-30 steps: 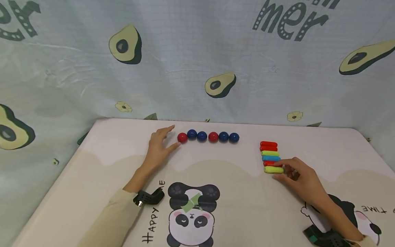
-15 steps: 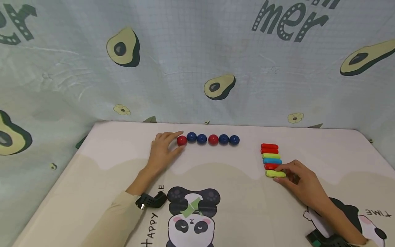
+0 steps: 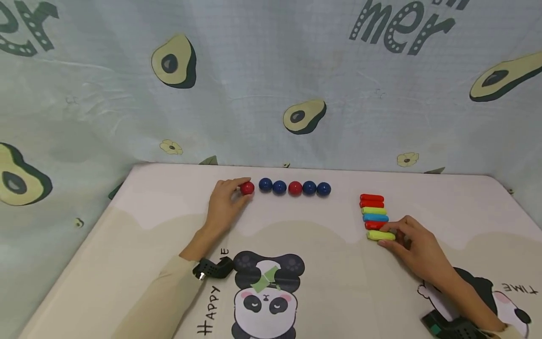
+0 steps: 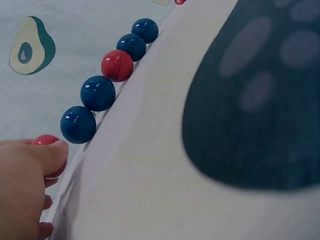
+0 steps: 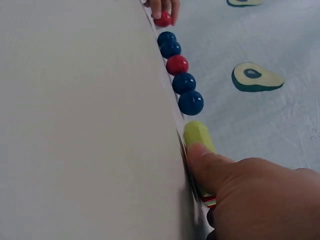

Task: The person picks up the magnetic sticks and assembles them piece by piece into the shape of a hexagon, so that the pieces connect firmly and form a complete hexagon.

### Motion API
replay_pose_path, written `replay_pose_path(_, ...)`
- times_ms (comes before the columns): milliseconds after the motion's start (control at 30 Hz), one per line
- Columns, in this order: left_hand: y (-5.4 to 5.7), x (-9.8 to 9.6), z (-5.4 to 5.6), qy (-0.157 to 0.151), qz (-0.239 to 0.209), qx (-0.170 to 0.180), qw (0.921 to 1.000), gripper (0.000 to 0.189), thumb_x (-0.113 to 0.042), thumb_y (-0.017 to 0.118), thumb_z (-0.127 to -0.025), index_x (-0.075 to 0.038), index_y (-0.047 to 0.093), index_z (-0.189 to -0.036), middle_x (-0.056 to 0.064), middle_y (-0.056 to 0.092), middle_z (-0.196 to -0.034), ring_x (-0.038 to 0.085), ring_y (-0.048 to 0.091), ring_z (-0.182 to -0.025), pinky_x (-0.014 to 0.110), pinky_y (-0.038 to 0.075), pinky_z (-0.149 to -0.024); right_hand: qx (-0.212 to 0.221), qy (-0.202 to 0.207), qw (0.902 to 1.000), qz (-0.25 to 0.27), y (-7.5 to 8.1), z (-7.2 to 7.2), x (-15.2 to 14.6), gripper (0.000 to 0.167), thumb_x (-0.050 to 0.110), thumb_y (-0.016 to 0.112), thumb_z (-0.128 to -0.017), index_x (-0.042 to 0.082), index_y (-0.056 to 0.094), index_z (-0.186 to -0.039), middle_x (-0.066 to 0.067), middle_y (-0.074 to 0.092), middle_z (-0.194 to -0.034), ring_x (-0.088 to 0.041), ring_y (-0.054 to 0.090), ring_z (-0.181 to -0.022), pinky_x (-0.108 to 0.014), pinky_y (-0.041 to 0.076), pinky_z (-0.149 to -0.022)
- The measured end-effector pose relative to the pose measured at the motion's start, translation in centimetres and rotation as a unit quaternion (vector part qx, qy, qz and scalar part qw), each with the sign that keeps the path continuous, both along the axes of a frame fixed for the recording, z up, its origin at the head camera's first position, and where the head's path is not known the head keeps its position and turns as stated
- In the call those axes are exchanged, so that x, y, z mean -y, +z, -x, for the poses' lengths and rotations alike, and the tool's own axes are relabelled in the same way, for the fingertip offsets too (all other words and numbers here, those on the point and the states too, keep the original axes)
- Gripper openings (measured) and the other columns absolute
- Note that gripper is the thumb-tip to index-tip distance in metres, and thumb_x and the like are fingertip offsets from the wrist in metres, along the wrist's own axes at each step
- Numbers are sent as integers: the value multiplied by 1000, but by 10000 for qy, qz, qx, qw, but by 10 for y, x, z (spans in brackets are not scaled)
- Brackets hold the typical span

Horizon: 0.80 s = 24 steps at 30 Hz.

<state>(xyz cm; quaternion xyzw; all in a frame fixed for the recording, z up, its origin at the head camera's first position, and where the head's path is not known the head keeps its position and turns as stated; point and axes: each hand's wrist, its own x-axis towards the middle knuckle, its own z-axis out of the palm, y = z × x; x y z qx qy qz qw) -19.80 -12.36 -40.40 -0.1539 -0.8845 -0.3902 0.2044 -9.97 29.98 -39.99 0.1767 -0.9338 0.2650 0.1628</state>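
Observation:
My left hand (image 3: pixel 224 202) pinches a glossy red ball (image 3: pixel 247 188) between thumb and fingers at the left end of a row of balls. A small gap parts it from the nearest blue ball (image 3: pixel 265 184). In the left wrist view the thumb covers much of the red ball (image 4: pixel 46 140). My right hand (image 3: pixel 417 245) pinches the right end of a short yellow-green stick (image 3: pixel 380 235), the nearest of a stack-like column of coloured sticks. Just beyond it lies a red stick (image 3: pixel 373 225), partly behind the fingertips. In the right wrist view the thumb hides part of the yellow-green stick (image 5: pixel 198 132).
The row goes on rightward with a second red ball (image 3: pixel 295 188) between pairs of blue balls. Beyond the near sticks lie a blue stick (image 3: pixel 375 217), another yellow-green one and two red ones. A panda-printed cloth (image 3: pixel 330 282) covers the table; an avocado-printed curtain (image 3: pixel 237 61) hangs behind.
My left hand has reached the end red ball, closed its fingers on it and shifted it slightly left, away from the blue balls. My right hand has drawn the yellow-green stick slightly rightward.

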Motion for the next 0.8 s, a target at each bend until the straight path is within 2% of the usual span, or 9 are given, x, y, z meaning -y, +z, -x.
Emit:
replay_pose_path(133, 0, -6, -4, 11, -533, 215, 9983, 41, -11, 76, -82, -7, 65, -121, 9, 66, -100, 25, 54, -88, 36, 40, -73, -34, -64, 9999, 83, 6, -3, 5, 30, 4, 81, -72, 13, 66, -96, 5, 42, -87, -4, 40, -72, -17, 35, -54)
replay_pose_path(267, 3, -10, -20, -93, -925, 505, 9944, 40, -11, 75, -84, -8, 64, -122, 6, 66, -100, 20, 57, -86, 30, 43, -67, 14, 174, 9994, 303, 12, -2, 23, 30, 2, 79, -74, 14, 65, -98, 4, 49, -98, -5, 43, -77, -17, 38, -52)
replay_pose_path(433, 8, -20, -47, -496, -1207, 753, 9886, 40, -10, 74, -84, -8, 63, -123, 4, 65, -99, 18, 57, -85, 27, 46, -67, 156, 389, 9982, 436, 20, 3, 55, 35, 1, 79, -75, 15, 63, -103, 5, 61, -97, -6, 54, -77, -19, 46, -53)
replay_pose_path(600, 9, -33, -71, -1054, -1236, 1149, 9800, 41, -13, 74, -84, -10, 62, -124, 0, 65, -98, 15, 56, -83, 25, 49, -69, 406, 665, 9949, 640, 21, 8, 83, 35, 2, 79, -75, 15, 64, -104, 5, 63, -96, -10, 56, -79, -22, 51, -58)
replay_pose_path(700, 9, -40, -79, -1265, -1313, 1363, 9737, 41, -14, 74, -84, -11, 62, -123, -2, 65, -98, 14, 55, -81, 24, 49, -69, 634, 776, 9920, 772, 23, 10, 97, 32, 4, 78, -77, 14, 65, -105, 4, 63, -97, -12, 55, -80, -22, 51, -59)
replay_pose_path(800, 10, -44, -84, -1376, -1440, 1436, 9694, 40, -13, 74, -84, -11, 62, -122, -3, 65, -97, 14, 55, -78, 24, 48, -67, 892, 828, 9889, 858, 25, 13, 107, 30, 7, 77, -79, 15, 66, -106, 4, 64, -98, -13, 55, -83, -23, 52, -62)
